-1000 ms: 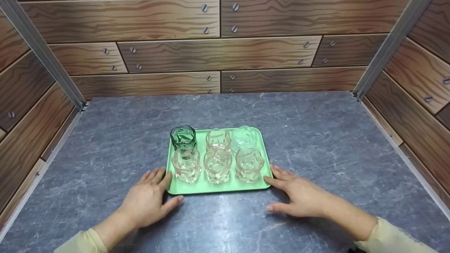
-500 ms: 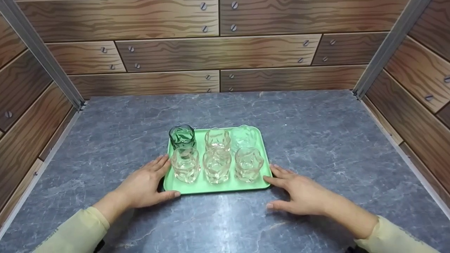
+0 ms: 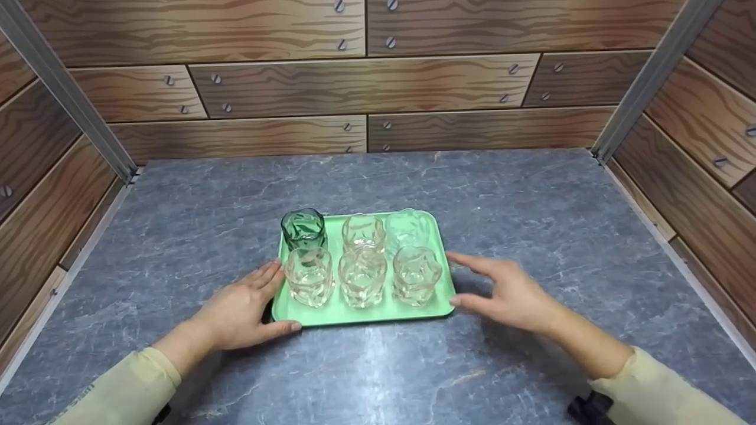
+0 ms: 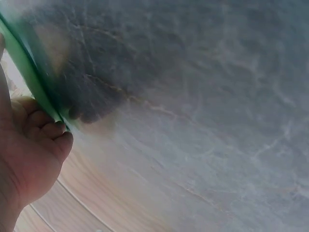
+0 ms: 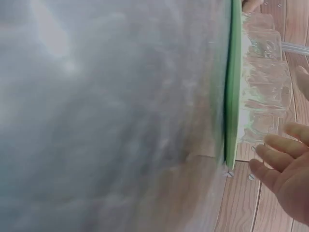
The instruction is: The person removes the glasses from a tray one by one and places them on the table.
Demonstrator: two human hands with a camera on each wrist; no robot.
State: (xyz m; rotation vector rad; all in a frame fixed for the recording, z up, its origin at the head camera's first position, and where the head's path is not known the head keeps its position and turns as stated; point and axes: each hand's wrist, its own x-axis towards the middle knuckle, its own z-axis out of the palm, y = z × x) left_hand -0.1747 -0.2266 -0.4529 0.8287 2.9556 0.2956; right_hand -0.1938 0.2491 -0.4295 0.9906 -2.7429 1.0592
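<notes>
Light green, rounded rectangular tray (image 3: 336,316): sits at the clock's centre, twelve being toward the back, on the blue-grey marbled tabletop (image 3: 531,206); it bears six wavy-walled glass tumblers in two rows.
Dark green glass tumbler (image 3: 303,230): upright at eleven, by the tray's back left corner.
Rest of back row: a clear glass tumbler (image 3: 364,231) at twelve, a pale glass tumbler (image 3: 407,227) at one — its tint is hard to tell over the green.
Front row: a clear tumbler (image 3: 309,277) at eight, a second clear tumbler (image 3: 362,280) at six, a third clear tumbler (image 3: 417,277) at four, all upright.
Left hand (image 3: 239,310): at eight, fingers loosely extended against the tray's left rim, thumb stretched to the front rim, not wrapped round it.
Right hand (image 3: 517,295): between three and four, thumb and index finger spread well apart, thumb tip at the front right corner, index by the right rim — no grip; fingertip contact cannot be told.
Pale yellow fabric sleeves (image 3: 127,383): at eight and four.
Wood-plank-patterned back wall (image 3: 354,88): at twelve, between grey metal posts (image 3: 77,100) at ten and two.
</notes>
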